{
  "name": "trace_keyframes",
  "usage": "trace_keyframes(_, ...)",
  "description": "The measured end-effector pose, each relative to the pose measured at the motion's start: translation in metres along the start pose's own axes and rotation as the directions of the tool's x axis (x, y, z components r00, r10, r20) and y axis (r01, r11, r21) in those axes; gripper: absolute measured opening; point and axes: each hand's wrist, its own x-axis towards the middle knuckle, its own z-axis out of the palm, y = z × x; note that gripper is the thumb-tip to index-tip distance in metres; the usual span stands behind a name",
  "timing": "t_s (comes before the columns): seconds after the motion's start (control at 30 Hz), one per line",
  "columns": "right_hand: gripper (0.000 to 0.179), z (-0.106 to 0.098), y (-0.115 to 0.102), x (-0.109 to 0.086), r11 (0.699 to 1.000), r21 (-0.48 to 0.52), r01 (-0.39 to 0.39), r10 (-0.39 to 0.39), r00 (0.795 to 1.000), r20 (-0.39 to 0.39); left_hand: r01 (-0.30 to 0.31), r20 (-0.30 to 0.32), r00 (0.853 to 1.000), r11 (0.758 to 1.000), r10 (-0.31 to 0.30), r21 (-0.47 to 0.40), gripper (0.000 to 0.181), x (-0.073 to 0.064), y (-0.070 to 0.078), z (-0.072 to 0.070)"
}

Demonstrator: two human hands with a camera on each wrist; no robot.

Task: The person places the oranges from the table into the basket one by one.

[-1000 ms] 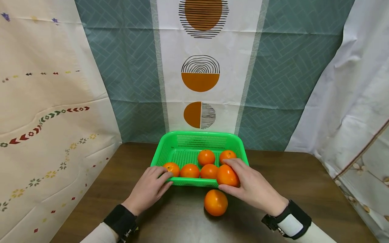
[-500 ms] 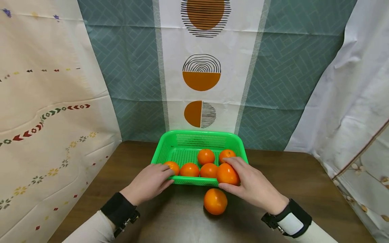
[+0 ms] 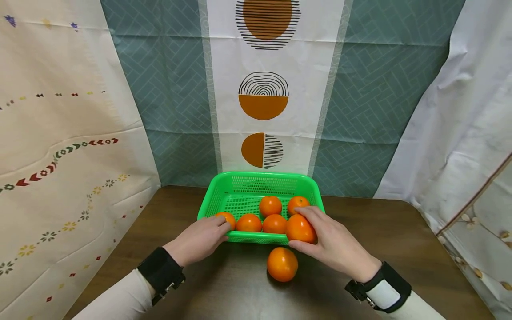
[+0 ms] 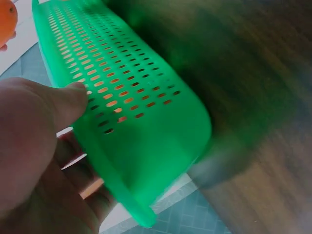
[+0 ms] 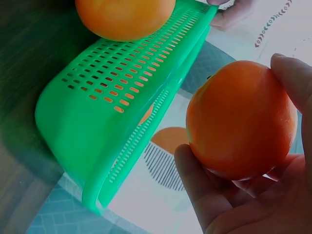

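My right hand (image 3: 332,242) grips a smooth round orange fruit (image 5: 241,119) between thumb and fingers, over the front right rim of the green plastic basket (image 3: 256,238). A small dark tip shows on that fruit in the right wrist view. With the left hand (image 3: 200,240) I hold the basket's front left rim. In the left wrist view the thumb (image 4: 73,100) presses the perforated outer wall, and the other fingers reach behind the rim. Several similar fruits, such as one near the middle (image 3: 249,223), lie in the basket. Another fruit (image 3: 282,265) sits on the table before it.
The basket stands toward the back of the dark wooden table (image 3: 236,293), close to the hanging cloth (image 3: 176,111) with circle prints. A patterned cream cloth (image 3: 72,200) hangs at the left, and a pale curtain (image 3: 452,146) at the right.
My left hand has turned slightly at the basket's rim, its fingers bunching closer over it. The right hand stays nearly still with its fruit.
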Motion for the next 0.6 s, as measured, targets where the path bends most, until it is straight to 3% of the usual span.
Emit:
trace_keyframes(0.27, 0.076, 0.000, -0.001, 0.003, 1.000, 0.001, -0.005, 0.005, 1.000, 0.004, 0.019, -0.088, 0.996, 0.995, -0.027, -0.096, 0.018, -0.010, -0.003, 0.023)
trace_keyframes(0.6, 0.072, -0.007, -0.001, 0.025, 1.000, 0.009, 0.005, -0.005, 1.000, 0.023, 0.043, -0.126, 0.991, 0.995, -0.055, -0.091, 0.017, -0.014, -0.005, 0.036)
